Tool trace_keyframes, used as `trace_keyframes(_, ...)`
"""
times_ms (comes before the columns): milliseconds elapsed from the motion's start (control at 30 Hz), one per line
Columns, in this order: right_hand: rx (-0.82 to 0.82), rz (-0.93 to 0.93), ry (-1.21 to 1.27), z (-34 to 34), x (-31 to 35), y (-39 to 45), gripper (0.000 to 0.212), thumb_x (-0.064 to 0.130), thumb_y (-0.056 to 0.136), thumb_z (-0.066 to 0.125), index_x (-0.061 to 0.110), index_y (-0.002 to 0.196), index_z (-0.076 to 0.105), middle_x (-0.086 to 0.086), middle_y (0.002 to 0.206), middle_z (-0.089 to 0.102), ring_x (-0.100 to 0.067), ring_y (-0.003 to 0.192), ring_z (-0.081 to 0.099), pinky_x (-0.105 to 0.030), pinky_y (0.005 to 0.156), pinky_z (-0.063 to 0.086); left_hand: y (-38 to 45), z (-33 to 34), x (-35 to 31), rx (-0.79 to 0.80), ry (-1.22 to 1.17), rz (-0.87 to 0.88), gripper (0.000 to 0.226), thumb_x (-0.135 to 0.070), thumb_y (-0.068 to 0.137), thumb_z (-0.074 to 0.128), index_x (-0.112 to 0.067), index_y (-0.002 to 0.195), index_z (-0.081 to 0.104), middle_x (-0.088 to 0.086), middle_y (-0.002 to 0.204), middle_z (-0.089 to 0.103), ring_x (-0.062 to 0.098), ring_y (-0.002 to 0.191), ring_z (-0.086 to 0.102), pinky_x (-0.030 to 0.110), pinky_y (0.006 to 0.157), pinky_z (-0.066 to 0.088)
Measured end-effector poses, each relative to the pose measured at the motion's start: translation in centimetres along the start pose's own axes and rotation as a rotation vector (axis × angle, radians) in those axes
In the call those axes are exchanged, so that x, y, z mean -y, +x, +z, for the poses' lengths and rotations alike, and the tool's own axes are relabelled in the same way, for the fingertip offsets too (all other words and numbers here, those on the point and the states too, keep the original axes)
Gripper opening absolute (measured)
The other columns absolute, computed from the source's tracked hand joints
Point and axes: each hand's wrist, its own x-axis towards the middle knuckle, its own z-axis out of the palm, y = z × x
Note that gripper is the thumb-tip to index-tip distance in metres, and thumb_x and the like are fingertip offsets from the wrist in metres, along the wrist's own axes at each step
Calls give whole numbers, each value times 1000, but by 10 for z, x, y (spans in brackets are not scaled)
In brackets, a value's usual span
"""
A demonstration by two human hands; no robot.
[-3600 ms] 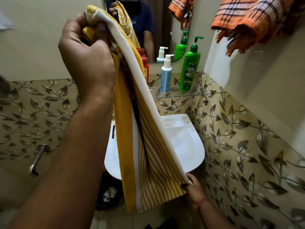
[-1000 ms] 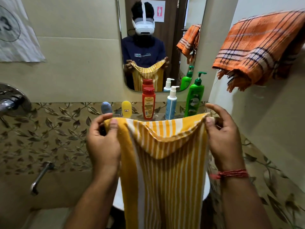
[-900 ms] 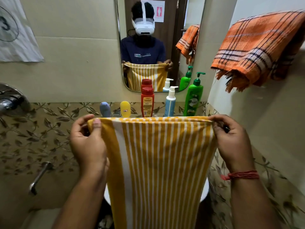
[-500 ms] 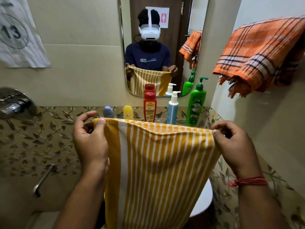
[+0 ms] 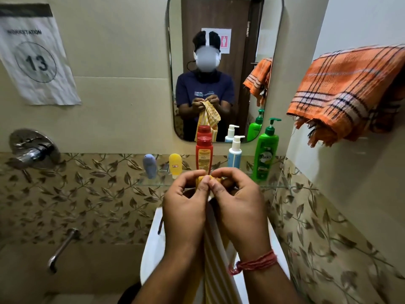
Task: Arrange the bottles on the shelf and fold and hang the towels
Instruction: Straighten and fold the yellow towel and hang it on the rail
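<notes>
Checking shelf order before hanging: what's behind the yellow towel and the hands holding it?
Both hands, left hand and right hand, pinch the yellow striped towel together. Behind them stands the red bottle; its base is covered. The glass shelf and white basin show only beside them.

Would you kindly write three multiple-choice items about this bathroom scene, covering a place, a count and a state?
1. Where does the orange checked towel hang?
A. right wall
B. sink rim
C. left tap

2. How many bottles stand on the glass shelf?
A. three
B. five
C. seven

3. How is the yellow striped towel held?
A. spread wide
B. top corners pinched together
C. dropped

Answers: 1 A, it drapes high on the right wall. 2 B, blue-grey, yellow, red, white-blue, green. 3 B, left hand and right hand meet at its top.
</notes>
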Motion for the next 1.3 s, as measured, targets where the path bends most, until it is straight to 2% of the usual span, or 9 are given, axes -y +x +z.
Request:
trace_keyframes(167,155,-49,-86,-2,2,-8,36,3,89,61,31,110,68,9,99,71,-5,96,67,-30,84,58,4,-10,-3,-1,-23,11,14,-25,95,68,-35,101,77,-10,98,78,7,94,74,19,74,59)
trace_keyframes(267,81,-212,-276,-7,6,-5,24,7,87,68,25,103,70,14,93,66,0,88,63,-15,76,53,0,-15,-1,168,-62,32,20,-33,92,68,-32,111,76,-6,108,77,12,104,73,20,82,58)
trace_keyframes(333,29,-304,-447,-12,7,-1,18,10,83,70,23,95,69,13,89,60,-4,86,58,-18,73,50,-4,-16,0,279,-82,36,28,-34,89,71,-32,117,74,-4,114,76,14,108,72,20,84,57)
trace_keyframes(467,15,-406,-606,-16,0,0,14,19,81,74,23,88,63,10,92,46,-12,92,48,-16,73,41,-4,-21,7,265,-81,5,27,-28,89,69,-32,115,74,-1,115,76,17,110,71,28,88,58)
trace_keyframes(800,153,-395,-354,-26,-40,-15,15,26,85,71,30,96,62,16,105,48,-11,103,55,-20,82,48,7,-28,-2,111,-132,18,20,-35,87,63,-34,99,78,-3,101,78,13,97,74,21,77,58)
trace_keyframes(967,46,-589,-278,-25,-40,-19,11,25,92,65,20,101,68,4,100,62,-16,96,61,-27,79,50,8,-27,-7,114,-111,56,19,-36,90,62,-35,102,77,-5,104,77,12,100,73,18,78,57)
trace_keyframes(1100,273,-511,-304,-28,-27,-21,12,33,95,58,32,107,59,14,92,64,-5,82,62,-24,71,51,8,-28,-9,124,-78,96,19,-33,93,60,-36,102,76,-5,103,77,13,98,73,20,76,59)
trace_keyframes(1200,529,-403,-584,-37,-21,-16,31,53,91,54,39,117,46,12,93,66,-12,79,61,-28,63,44,11,-32,-9,66,-86,90,19,-34,92,59,-38,99,77,-5,103,77,13,98,73,20,76,58)
trace_keyframes(1300,644,-493,-813,-47,-11,-15,24,59,86,55,38,96,49,18,86,57,-6,80,45,-20,67,29,13,-35,-8,41,-64,97,19,-34,91,59,-42,96,76,-8,102,77,11,97,73,19,76,58)
